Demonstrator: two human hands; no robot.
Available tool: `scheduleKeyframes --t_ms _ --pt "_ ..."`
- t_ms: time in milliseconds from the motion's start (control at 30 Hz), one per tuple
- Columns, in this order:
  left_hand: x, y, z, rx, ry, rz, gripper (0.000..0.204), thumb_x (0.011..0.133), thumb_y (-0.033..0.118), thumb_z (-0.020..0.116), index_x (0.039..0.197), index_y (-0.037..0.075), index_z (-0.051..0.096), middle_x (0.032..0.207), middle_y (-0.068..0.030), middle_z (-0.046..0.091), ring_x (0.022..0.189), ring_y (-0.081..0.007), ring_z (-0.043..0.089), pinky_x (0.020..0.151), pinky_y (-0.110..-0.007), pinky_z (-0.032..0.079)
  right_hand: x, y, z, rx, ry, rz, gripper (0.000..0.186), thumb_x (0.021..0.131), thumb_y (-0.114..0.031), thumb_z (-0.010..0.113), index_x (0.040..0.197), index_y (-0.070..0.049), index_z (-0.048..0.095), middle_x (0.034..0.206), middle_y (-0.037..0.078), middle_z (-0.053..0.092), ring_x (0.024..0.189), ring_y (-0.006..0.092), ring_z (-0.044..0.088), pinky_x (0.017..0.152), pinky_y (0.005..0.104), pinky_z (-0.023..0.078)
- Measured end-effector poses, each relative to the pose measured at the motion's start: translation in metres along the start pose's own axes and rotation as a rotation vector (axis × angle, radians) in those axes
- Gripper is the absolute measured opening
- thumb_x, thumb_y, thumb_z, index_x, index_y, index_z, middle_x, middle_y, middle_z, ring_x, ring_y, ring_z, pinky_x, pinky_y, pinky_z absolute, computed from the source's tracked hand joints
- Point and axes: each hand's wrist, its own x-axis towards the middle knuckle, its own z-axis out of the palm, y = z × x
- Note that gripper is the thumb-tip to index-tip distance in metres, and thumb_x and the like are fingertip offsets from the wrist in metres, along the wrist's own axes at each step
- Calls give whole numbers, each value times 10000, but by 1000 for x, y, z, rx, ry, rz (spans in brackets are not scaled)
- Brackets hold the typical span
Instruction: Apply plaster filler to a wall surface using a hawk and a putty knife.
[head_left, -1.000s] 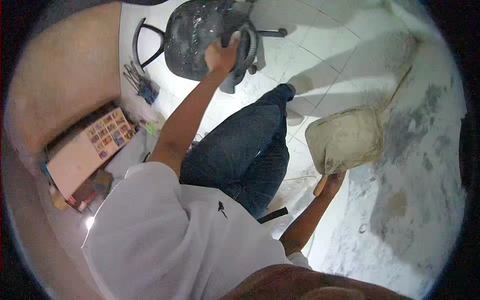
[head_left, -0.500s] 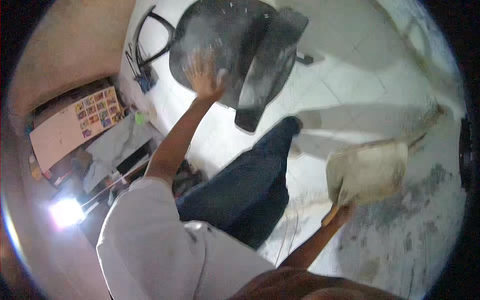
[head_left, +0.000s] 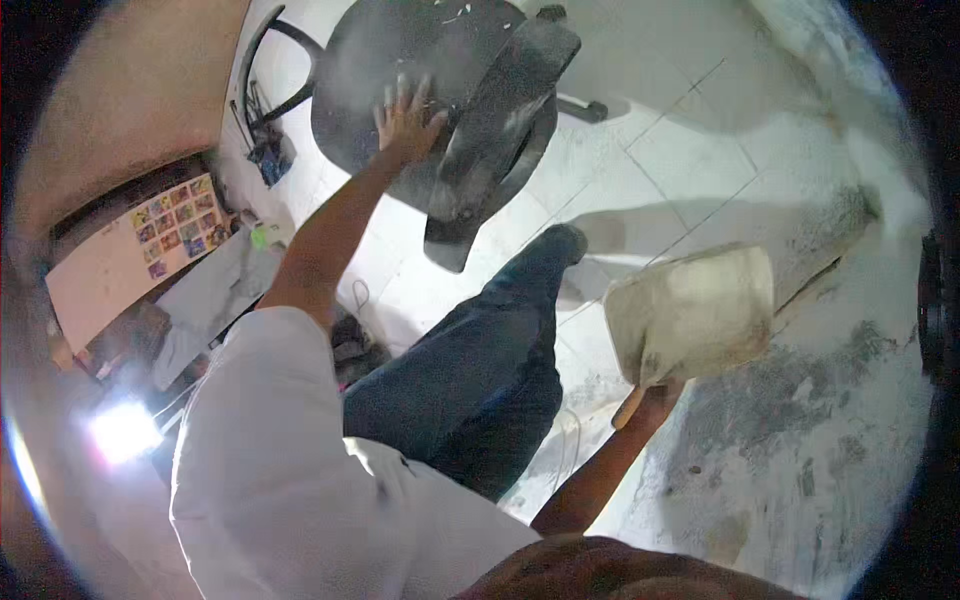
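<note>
My left hand (head_left: 405,125) rests open, fingers spread, on the dusty black seat (head_left: 360,55) of an office chair, beside its dark padded piece (head_left: 500,90). At the lower right my right hand (head_left: 655,400) is closed on a squarish, stained beige board (head_left: 700,305), partly hidden beneath it. A short wooden handle (head_left: 628,408) sticks out beside that hand. My legs in dark trousers (head_left: 450,390) lie between the two hands.
At left stands a clutter of things with a pale panel (head_left: 95,300) bearing small colourful squares, a bright lamp (head_left: 125,432) and dark tools (head_left: 268,155). Pale floor tiles (head_left: 700,150) surround the chair; at right is a stained white surface (head_left: 810,450). A cable (head_left: 568,440) runs near my legs.
My left hand has let go of the chair's edge part and now lies spread on the seat, farther left. The chair has turned. The board in my right hand has shifted slightly.
</note>
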Motion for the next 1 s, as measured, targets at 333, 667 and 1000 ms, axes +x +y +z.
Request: scheduleKeyframes --t_ms 333,667,1000 --pt "15 16 -2 516 573 34 745 901 597 470 1512 250 224 1565 -228 72 1441 -424 78 1123 -629 74 -7 -13 15 -51 106 -9 735 820 -371 674 1384 0 384 1352 155 462 1215 306 475 1032 469 372" --pt "-7 -60 -46 324 103 -241 712 901 452 531 1480 122 279 1505 -220 257 1392 -428 220 1100 -583 215 -19 -21 13 -71 -46 -52 694 858 -297 632 1423 -17 343 1407 164 419 1278 317 428 1072 491 348" --pt "15 -81 1 369 230 -118 753 904 456 558 1474 60 267 1467 -226 337 1350 -440 302 1086 -569 274 60 39 -67 -593 -40 -184 513 943 -358 527 1312 -5 489 1366 169 480 1256 308 452 1084 456 327"
